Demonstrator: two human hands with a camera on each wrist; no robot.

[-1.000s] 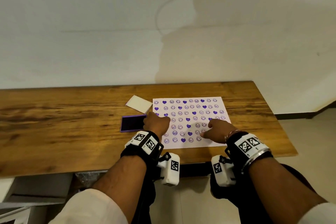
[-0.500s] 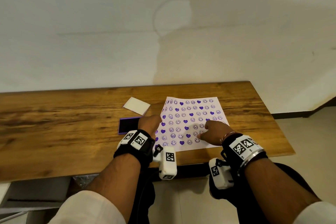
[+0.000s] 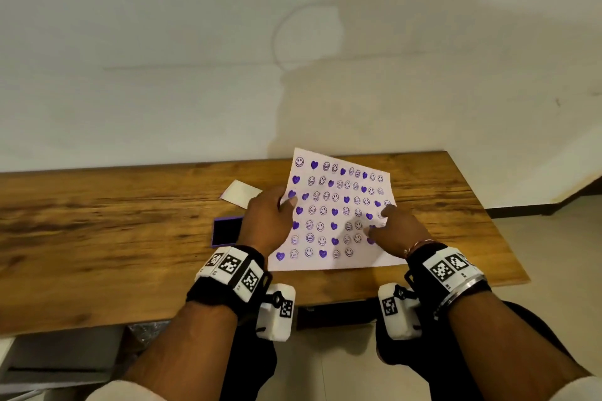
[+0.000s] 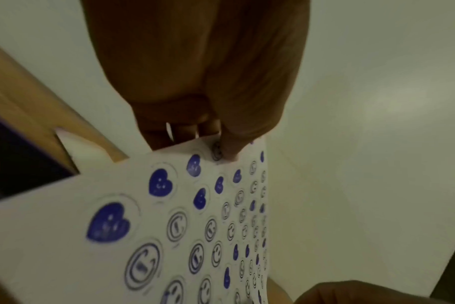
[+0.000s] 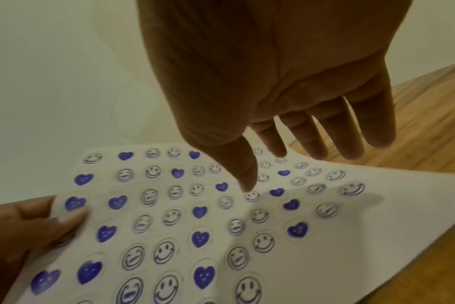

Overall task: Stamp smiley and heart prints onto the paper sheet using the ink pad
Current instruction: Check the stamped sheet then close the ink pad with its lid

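Observation:
The white paper sheet (image 3: pixel 329 205) is covered with purple hearts and smiley prints. Its left side is lifted off the wooden table (image 3: pixel 97 238) and its right side lies low. My left hand (image 3: pixel 270 218) pinches the sheet's left edge, thumb on the printed face (image 4: pixel 169 226) and fingers (image 4: pixel 185 133) behind it. My right hand (image 3: pixel 381 221) is over the sheet's right part with straight fingers (image 5: pixel 273 135); its thumb tip touches the paper (image 5: pixel 195 226). The open purple ink pad (image 3: pixel 226 231) lies just left of my left hand. I see no stamp.
A white card-like piece (image 3: pixel 239 194) lies behind the ink pad, near the wall. The table's right end (image 3: pixel 488 221) is close to the sheet, and its front edge runs just under my wrists. Bare wood stretches to the left.
The sheet lay flat a second ago; my left hand has taken its left edge and raised it, tilting and turning the sheet. My right hand stays on the sheet's right part.

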